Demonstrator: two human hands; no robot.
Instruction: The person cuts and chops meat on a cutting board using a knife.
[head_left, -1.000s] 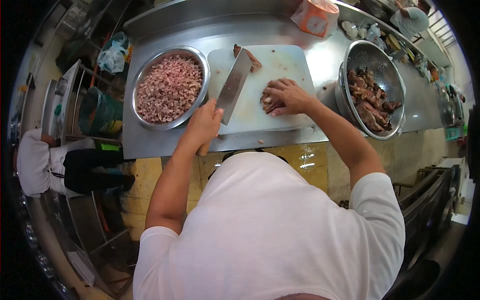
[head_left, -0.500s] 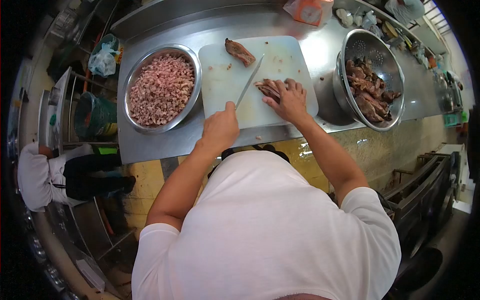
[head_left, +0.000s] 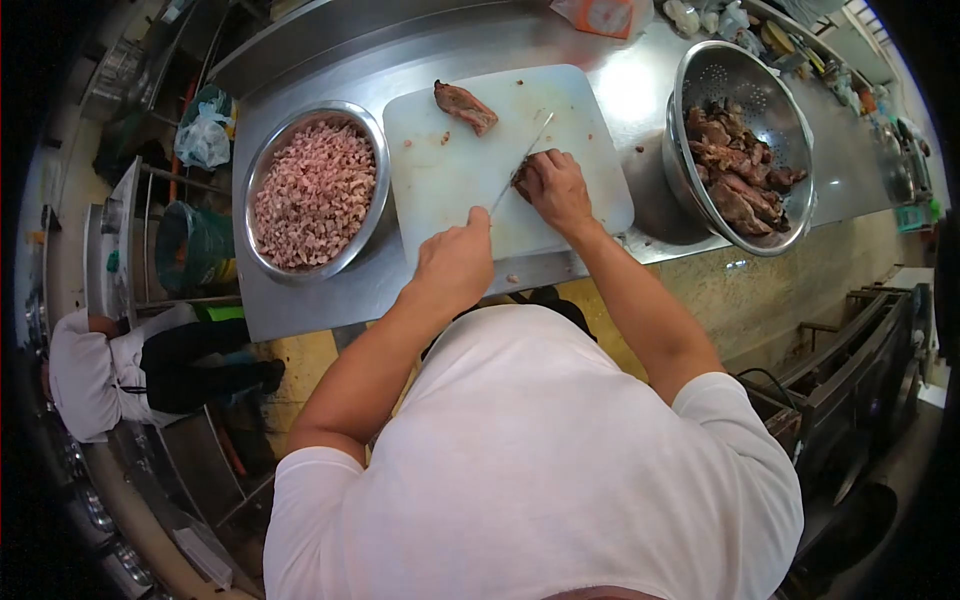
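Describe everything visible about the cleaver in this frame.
The cleaver shows a broad, flat metal blade seen almost edge-on, so it reads as a thin bright line. It slants from the left hand, which hides its handle, up toward the meat piece pinned by the right hand. Its edge meets that meat on the white cutting board.

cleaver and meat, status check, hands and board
Left hand shut on cleaver, blade on the meat. Right hand pins meat to board. Spare piece at board's far edge, clear of the blade.
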